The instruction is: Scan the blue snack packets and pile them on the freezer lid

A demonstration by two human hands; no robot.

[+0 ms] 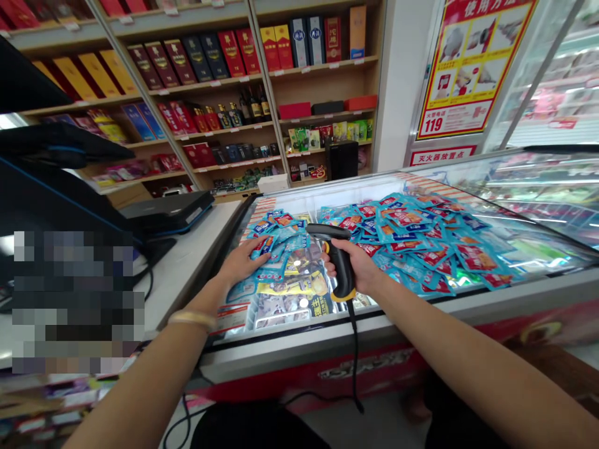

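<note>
My right hand (358, 265) is wrapped round the grip of a black and yellow barcode scanner (343, 274). The scanner's head points left, and its cord hangs down over the counter's front. On the left, my left hand (244, 259) rests with thumb and fingers apart on a blue snack packet (266, 245). That packet lies in a small spread of similar packets (281, 219). To the right of the scanner is a large heap of blue and red snack packets (421, 237). Both groups lie on a glass-topped chest freezer (374, 319).
A dark checkout terminal (47, 187) and a flat black device (173, 209) stand on the left counter (187, 274). Shelves (322, 67) of boxed bottles line the back wall. A red and yellow poster (472, 68) hangs at right. Cables (187, 418) trail below.
</note>
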